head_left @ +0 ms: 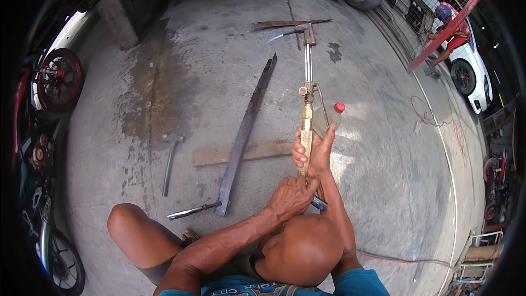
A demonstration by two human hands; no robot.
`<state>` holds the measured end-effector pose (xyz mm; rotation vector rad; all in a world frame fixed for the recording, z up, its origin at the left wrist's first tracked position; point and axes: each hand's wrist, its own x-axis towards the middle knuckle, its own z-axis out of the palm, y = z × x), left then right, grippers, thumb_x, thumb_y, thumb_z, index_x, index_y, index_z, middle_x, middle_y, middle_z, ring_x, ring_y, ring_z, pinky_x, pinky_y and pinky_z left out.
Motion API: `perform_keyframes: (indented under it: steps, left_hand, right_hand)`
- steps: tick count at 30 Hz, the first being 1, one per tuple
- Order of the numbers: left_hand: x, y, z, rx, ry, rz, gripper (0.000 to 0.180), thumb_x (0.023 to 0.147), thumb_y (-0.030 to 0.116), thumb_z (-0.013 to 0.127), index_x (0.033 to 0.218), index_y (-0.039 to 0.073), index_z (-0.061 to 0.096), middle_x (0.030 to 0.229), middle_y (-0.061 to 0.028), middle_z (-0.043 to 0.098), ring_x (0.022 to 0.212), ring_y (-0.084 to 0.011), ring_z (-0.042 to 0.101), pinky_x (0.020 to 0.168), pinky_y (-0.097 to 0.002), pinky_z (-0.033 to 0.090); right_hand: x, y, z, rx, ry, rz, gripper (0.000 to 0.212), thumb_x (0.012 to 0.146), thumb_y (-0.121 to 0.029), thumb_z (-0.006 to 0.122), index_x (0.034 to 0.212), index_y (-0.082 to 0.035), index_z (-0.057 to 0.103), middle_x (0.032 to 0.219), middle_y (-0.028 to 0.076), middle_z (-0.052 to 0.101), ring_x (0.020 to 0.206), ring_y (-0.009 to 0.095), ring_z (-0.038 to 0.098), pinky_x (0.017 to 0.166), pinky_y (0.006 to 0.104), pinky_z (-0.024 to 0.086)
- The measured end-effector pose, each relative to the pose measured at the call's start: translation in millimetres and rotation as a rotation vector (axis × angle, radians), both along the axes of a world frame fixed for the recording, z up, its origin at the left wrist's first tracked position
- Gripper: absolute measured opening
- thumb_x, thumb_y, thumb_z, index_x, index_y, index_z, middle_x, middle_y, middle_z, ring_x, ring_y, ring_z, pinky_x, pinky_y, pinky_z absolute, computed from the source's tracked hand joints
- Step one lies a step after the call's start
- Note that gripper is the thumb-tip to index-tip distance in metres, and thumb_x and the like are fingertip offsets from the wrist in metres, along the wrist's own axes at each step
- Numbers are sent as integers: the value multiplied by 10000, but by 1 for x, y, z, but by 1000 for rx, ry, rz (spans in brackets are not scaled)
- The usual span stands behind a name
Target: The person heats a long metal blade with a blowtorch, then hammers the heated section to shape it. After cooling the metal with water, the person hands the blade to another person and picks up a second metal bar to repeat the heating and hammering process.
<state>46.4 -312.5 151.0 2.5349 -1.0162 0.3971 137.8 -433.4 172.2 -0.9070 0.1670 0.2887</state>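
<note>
Firmly, the right hand (316,151) is wrapped around the grip of a brass-coloured torch (308,112), thumb up along one side. The left hand (293,194) curls over the torch's rear end; its fingertips are hidden, so I cannot tell whether it pinches anything there. The torch points away from the person, and from its bent head a small blue flame (275,38) juts out to the left. Just right of the torch, by the right thumb, is a clear bottle (319,124) with a red cap. Left of the torch a long dark metal bar (245,131) lies slantwise across a wooden plank (219,155), with pliers (193,211) at its near end. Farther left of the torch lies a hammer (170,161). Beyond the torch head is a rusty strip (271,23). Well right of the torch, another person (457,28) bends beside a white car (472,68).
</note>
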Motion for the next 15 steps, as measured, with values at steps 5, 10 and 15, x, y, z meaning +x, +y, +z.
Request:
perform_keyframes:
  steps: [5,10,15]
  left_hand:
    - [-1,0,4,-34,217,50,301,1015,326,559,1086,36,591,831,-159,620,698,-308,649,656,-464,514]
    - [15,25,-3,-448,460,328,499,1041,471,546,1201,1,595,816,-144,620,745,-292,629,701,-432,508]
    - [22,32,-64,-961,1475,280,381,1035,373,596,1006,-2,657,836,-117,679,799,-225,651,752,-396,503]
  right_hand:
    - [2,-6,-10,-32,26,10,1002,794,-1006,171,1009,-85,502,601,-4,424,394,90,369,371,256,317]
    - [7,-8,-24,-39,68,11,960,835,-972,198,1001,-81,512,610,9,450,401,97,407,372,254,356]
    - [18,4,-42,-142,137,31,973,820,-984,199,991,-78,509,602,10,450,401,100,396,371,259,346]
